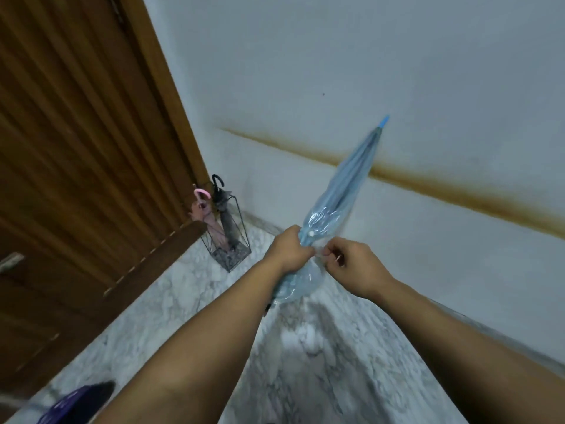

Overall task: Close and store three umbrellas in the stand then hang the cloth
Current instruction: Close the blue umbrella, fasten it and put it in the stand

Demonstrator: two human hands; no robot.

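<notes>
A folded, translucent light-blue umbrella (pixel 342 191) points up and to the right, its blue tip near the wall. My left hand (pixel 289 252) grips its bunched canopy near the lower end. My right hand (pixel 351 264) pinches the umbrella's small closing strap just beside the left hand. A black wire umbrella stand (pixel 241 255) sits on the floor in the corner by the door. In it stand a pink umbrella (pixel 204 214) and a dark grey umbrella (pixel 226 215), both closed, handles up. No cloth can be made out for certain.
A brown wooden door (pixel 76 133) fills the left side. The white wall (pixel 397 71) carries a brown stain band. The floor (pixel 305 347) is grey-white marble. A dark purple object (pixel 76 402) lies at the bottom left edge.
</notes>
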